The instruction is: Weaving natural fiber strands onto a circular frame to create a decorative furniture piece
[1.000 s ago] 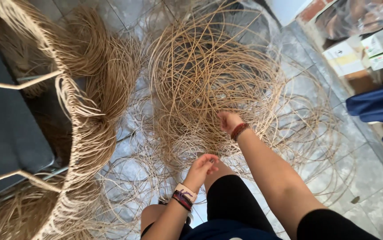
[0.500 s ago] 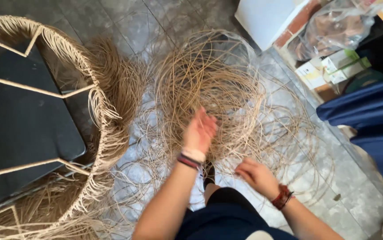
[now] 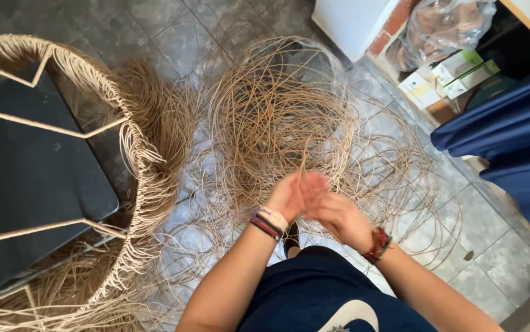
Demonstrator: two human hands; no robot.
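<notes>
Your left hand (image 3: 294, 195) and right hand (image 3: 337, 216) meet, fingers closed on thin rattan strands (image 3: 305, 161) rising from the loose coil (image 3: 277, 117) just beyond them. Left of your hands, the chair frame (image 3: 131, 154) is only partly woven, its fringe ends hanging untrimmed.

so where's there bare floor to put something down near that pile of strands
Bare grey floor tiles lie at the top, between the woven chair frame and the white box. Around the strand coil and under both hands it is crowded.
</notes>
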